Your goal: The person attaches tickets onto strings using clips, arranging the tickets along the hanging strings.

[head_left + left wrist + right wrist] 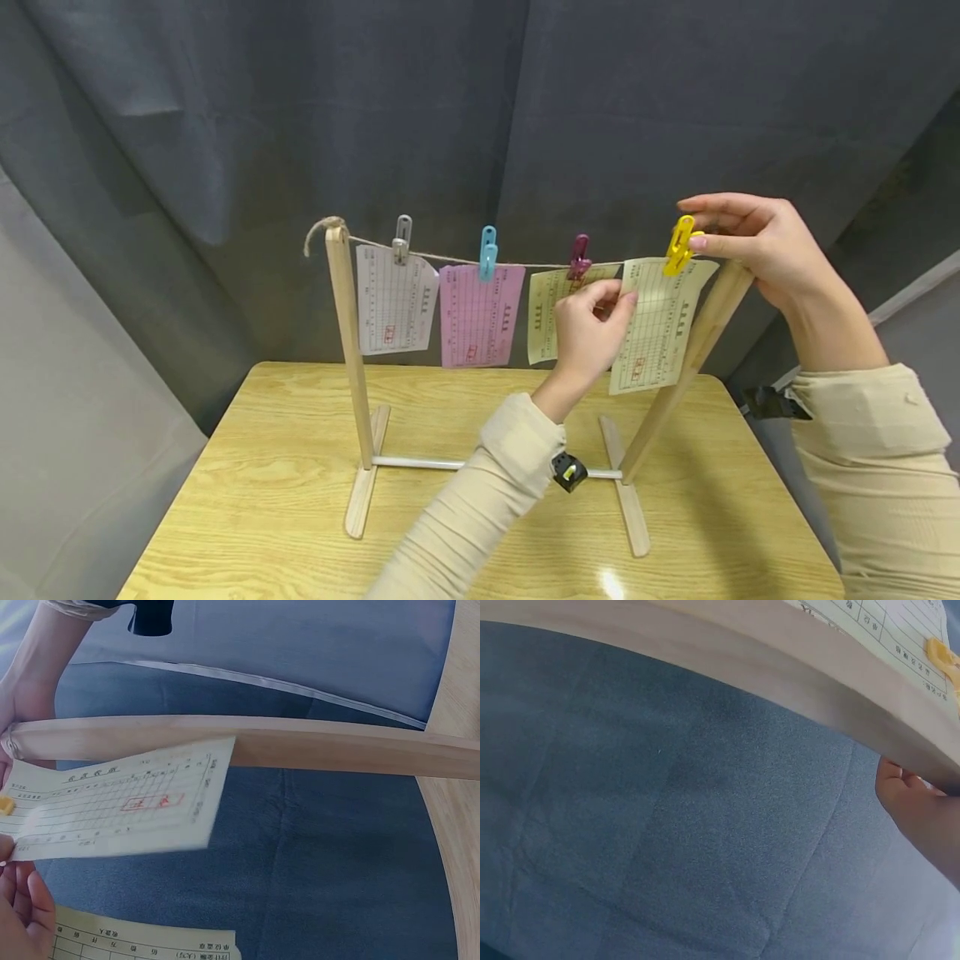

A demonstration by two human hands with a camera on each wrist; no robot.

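Observation:
A small wooden rack (348,333) carries a twine line (450,258) across its two posts. My right hand (697,233) pinches a yellow clip (681,243) at the line's right end, on the top of a pale yellow slip (660,325). My left hand (618,296) pinches that slip's left edge, in front of the slip beside it. In the left wrist view the slip (112,799) lies across the right post (300,746), with a corner of the yellow clip (6,805) at the frame's edge. The right wrist view catches the post (742,667), the slip (885,630) and the clip (941,656).
Three more slips hang on the line: a whitish one (393,304) under a grey clip (402,239), a pink one (480,317) under a blue clip (488,252), a yellow one (547,321) under a magenta clip (579,257). The rack stands on a wooden table (262,467) before a grey curtain (450,125).

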